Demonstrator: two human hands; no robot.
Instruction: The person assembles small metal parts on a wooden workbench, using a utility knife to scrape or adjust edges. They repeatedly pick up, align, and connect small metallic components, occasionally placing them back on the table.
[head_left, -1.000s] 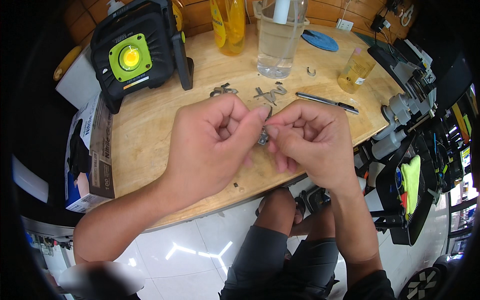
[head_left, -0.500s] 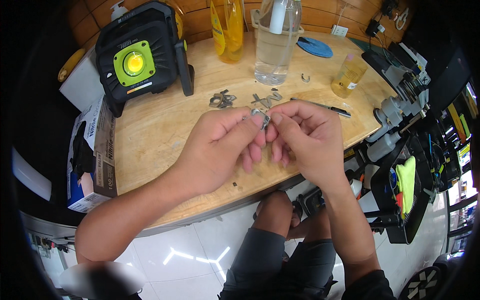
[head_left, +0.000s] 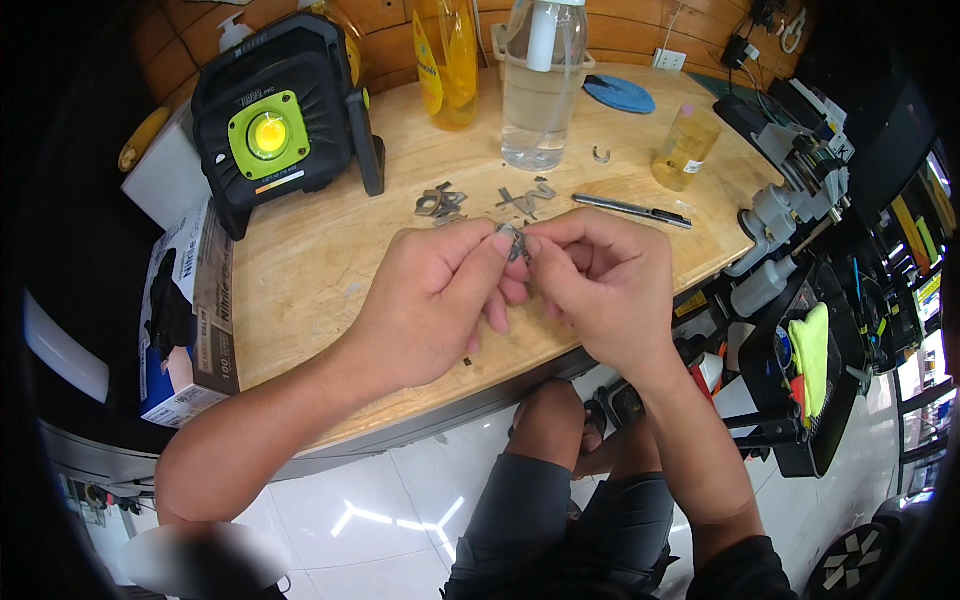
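your left hand [head_left: 435, 300] and your right hand [head_left: 600, 285] meet above the near half of the wooden table [head_left: 320, 270], fingertips pressed together around a small grey metal part [head_left: 516, 243]. both hands are closed on it in a pinch: left thumb and forefinger grip it from the left, right thumb and forefinger from the right, the remaining fingers curled in. the part sits between the fingertips, raised off the table; its exact shape is too small to tell. just beyond your hands two loose groups of similar metal pieces lie on the table, one pile [head_left: 438, 203] to the left, another [head_left: 527, 198] to the right. a black pen-like tool [head_left: 632, 210] lies flat beside them. further back stand a clear plastic bottle [head_left: 540, 85], a yellow bottle [head_left: 446, 60] and a small amber bottle [head_left: 686, 148], well apart from one another. a black and green work lamp [head_left: 275, 125] stands at the far left, lit. a glove box [head_left: 185, 315] stands at the table's left edge.
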